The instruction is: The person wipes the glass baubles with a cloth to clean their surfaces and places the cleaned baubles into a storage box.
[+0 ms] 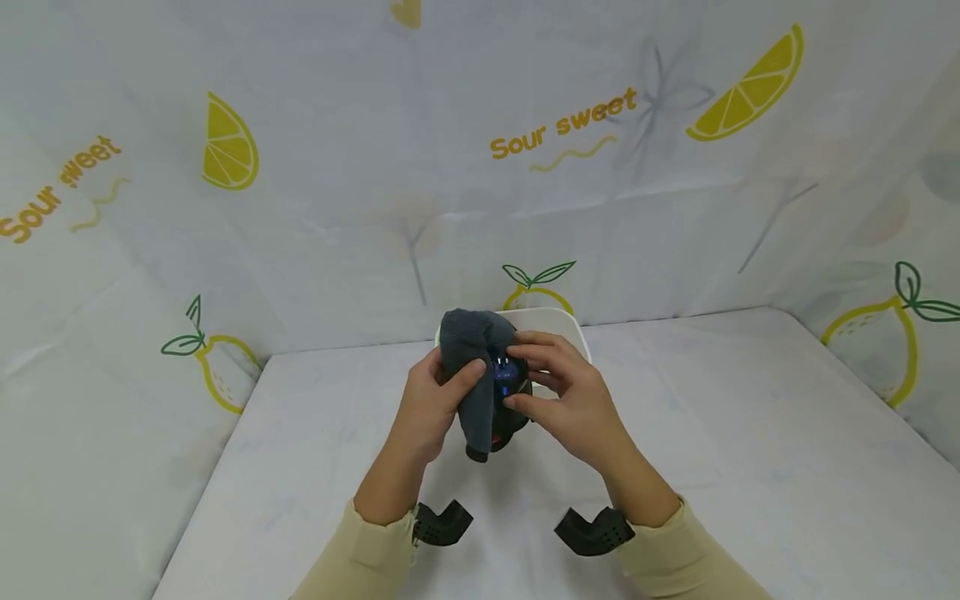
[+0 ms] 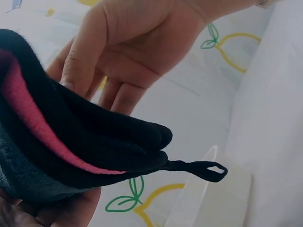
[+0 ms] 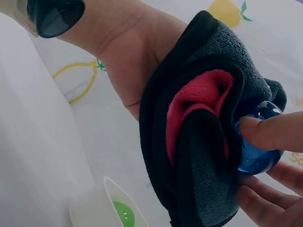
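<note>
My left hand (image 1: 429, 407) grips a folded grey cloth (image 1: 467, 337), its thumb lying on top of the fabric. The cloth has black edging, a pinkish-red inner side that shows between the folds, and a small black hanging loop (image 2: 208, 170). Against the cloth sits a shiny, rounded blue object (image 3: 258, 160), see-through in places; part of it is hidden by the folds. My right hand (image 1: 576, 398) pinches this blue object between thumb and fingers, with fingertips also beside the cloth. Both hands are raised above the table, close together.
A white plastic container (image 1: 551, 321) stands behind the hands, partly hidden by them. Inside it, a green round thing (image 3: 124, 213) shows. The white table (image 1: 300, 467) meets a lemon-patterned sheet (image 1: 337, 167) at the back. Black devices (image 1: 596, 532) sit at both wrists.
</note>
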### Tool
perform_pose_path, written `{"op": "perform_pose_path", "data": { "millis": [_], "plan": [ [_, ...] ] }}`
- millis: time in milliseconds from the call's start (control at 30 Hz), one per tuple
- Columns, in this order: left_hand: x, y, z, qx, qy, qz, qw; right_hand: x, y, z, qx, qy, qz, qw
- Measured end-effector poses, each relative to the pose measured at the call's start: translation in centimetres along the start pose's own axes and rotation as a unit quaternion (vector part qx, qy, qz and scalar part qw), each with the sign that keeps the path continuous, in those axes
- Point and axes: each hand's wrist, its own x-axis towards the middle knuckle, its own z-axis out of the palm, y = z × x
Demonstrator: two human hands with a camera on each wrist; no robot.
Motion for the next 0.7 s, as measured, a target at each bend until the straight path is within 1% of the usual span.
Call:
{"op": "perform_pose_path", "data": {
  "millis": [100,233,333,467,533,633,700],
  "plan": [
    [-0.06,0.03,-0.17,-0.005,-0.004,0.013,0.9999,-0.03,0.15,0.07,0.017,0.004,-0.001,1.0],
    [-0.12,0.06,-0.21,-0.012,0.0,0.027,0.9996,-0.11,0.36,-0.15,0.03,0.0,0.016,0.999],
    [-0.08,0.09,-0.13,-0.024,0.019,0.035,0.9989,-0.05,0.39,-0.32,0.019,0.002,0.028,0.999],
    [0.0,0.17,-0.07,-0.053,0.061,0.033,0.9961,-0.02,0.42,-0.27,0.017,0.001,0.037,0.999],
    [0.03,0.25,-0.03,-0.066,0.079,0.03,0.9942,-0.08,0.35,-0.13,0.023,0.0,0.036,0.999],
    [0.04,0.3,0.0,-0.074,0.089,0.031,0.9929,-0.18,0.3,0.07,0.025,-0.002,0.027,0.999],
    [0.05,0.23,-0.05,-0.07,0.087,0.032,0.9933,-0.21,0.24,0.15,0.02,0.002,0.021,1.0]
  ]
}}
